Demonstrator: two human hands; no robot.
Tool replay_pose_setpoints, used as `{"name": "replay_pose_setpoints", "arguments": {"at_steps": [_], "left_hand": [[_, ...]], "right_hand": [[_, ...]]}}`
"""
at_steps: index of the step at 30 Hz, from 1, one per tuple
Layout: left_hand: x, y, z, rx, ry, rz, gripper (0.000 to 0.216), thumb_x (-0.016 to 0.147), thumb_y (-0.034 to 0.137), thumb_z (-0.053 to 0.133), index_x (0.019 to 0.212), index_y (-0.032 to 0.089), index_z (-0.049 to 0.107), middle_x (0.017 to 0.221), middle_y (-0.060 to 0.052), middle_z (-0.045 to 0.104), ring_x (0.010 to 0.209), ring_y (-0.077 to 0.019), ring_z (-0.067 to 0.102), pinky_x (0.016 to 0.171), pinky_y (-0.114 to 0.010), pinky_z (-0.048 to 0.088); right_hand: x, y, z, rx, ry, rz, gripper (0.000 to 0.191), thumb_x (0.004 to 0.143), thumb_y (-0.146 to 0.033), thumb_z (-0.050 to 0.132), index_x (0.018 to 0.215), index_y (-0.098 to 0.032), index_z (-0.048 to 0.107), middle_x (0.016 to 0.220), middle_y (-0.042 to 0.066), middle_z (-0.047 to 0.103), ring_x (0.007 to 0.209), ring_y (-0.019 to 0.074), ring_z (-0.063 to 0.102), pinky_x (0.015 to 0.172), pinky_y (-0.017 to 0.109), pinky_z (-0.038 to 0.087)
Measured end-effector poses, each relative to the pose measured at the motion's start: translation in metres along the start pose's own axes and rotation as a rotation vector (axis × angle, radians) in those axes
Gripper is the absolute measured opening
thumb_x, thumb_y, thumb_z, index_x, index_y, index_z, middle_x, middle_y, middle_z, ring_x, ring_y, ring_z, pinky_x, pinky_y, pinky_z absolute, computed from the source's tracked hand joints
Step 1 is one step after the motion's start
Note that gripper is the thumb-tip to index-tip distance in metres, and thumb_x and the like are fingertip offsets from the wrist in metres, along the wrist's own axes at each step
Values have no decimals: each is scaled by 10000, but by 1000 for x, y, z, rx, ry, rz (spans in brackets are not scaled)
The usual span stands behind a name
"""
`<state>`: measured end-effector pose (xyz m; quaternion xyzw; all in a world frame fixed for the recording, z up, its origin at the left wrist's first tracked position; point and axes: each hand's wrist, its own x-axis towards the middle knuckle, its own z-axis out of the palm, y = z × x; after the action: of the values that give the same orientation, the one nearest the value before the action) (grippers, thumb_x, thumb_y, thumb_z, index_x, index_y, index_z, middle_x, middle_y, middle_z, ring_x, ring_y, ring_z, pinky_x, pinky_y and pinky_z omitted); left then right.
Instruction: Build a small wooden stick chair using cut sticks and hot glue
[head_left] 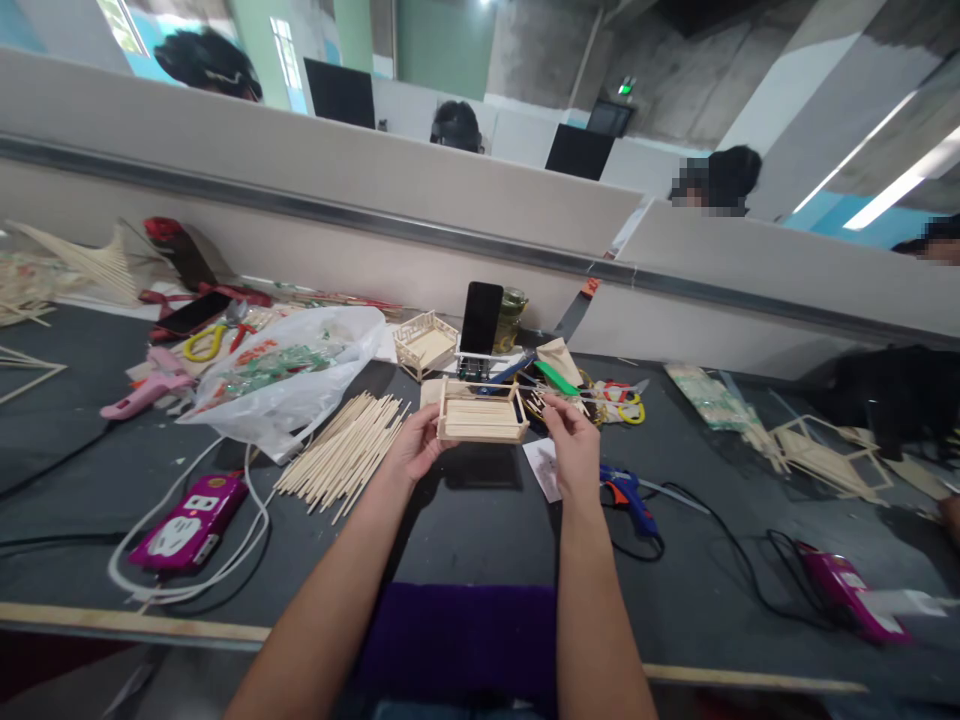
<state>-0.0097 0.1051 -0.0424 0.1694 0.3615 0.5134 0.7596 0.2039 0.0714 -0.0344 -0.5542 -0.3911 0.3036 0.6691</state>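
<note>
A small tray-like model of thin wooden sticks is held above the dark table. My left hand grips its left end with curled fingers. My right hand sits at the model's right end, fingers pinched close to its corner; whether they touch it is unclear. A heap of loose wooden sticks lies just left of my left hand. A finished stick model stands behind, beside an upright black phone.
A blue glue gun with a black cord lies right of my right hand. A purple power strip and white cable lie front left. A plastic bag, scissors and other stick models crowd the table. People sit beyond the partition.
</note>
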Motion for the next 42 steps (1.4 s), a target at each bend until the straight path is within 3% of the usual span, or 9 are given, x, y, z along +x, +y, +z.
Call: {"name": "replay_pose_setpoints", "arguments": {"at_steps": [6,10,13,17,24,28,32,37,42], "left_hand": [[0,-4,-1,51,-63,-15,126,811,136,601,854,81,705,634,-69,722,477,-145,639,428,-216,540],[0,-6,-2,85,-102,-4,120,799,143,617,800,69,712,599,-61,706,469,-137,630,441,-211,537],[-1,-5,-2,81,-91,4,119,802,137,617,791,71,716,603,-55,710,471,-122,629,472,-194,541],[-2,-4,-1,82,-57,1,133,809,118,609,848,67,726,590,-49,710,449,-119,623,462,-185,531],[-1,1,1,-33,-19,-38,264,856,98,543,1078,52,679,718,-80,757,605,-171,721,544,-215,598],[2,5,-3,-149,-44,-51,283,883,96,499,1127,73,640,745,-73,759,608,-166,725,550,-222,612],[4,5,-6,-212,-29,-44,255,903,93,455,1077,84,641,723,-66,754,581,-161,720,548,-226,617],[7,4,-7,-187,-67,-44,228,885,117,526,1073,93,652,749,-67,759,595,-159,723,558,-213,615],[9,4,-8,-159,-48,-55,269,890,125,523,1129,84,638,752,-74,760,590,-162,719,572,-229,617]], "right_hand": [[-2,4,1,14,-154,86,452,652,-379,769,1049,-164,745,846,29,720,757,162,602,784,326,478],[-2,6,0,-30,-221,109,316,633,-393,751,850,-164,758,755,23,708,695,166,591,715,318,469],[-2,8,-4,-134,-100,45,249,651,-399,715,713,-158,719,657,9,664,643,160,554,666,306,440],[-3,5,-11,-193,84,-79,261,709,-424,675,696,-165,654,592,-25,584,578,132,484,594,276,394],[-16,-5,-8,54,211,-145,435,860,-544,533,586,-224,422,463,-97,332,411,78,295,431,230,257],[-19,-3,-2,30,251,-150,383,825,-528,601,652,-191,546,527,-48,491,469,91,410,470,225,332],[-21,3,6,-6,111,-48,350,731,-514,696,791,-173,645,697,10,643,545,108,476,514,236,382],[-25,1,17,0,-66,67,441,770,-611,613,676,-181,636,621,14,626,560,129,499,532,254,379],[-23,0,17,17,-141,63,330,705,-495,713,648,-183,622,593,-21,584,568,122,476,573,263,387]]}}
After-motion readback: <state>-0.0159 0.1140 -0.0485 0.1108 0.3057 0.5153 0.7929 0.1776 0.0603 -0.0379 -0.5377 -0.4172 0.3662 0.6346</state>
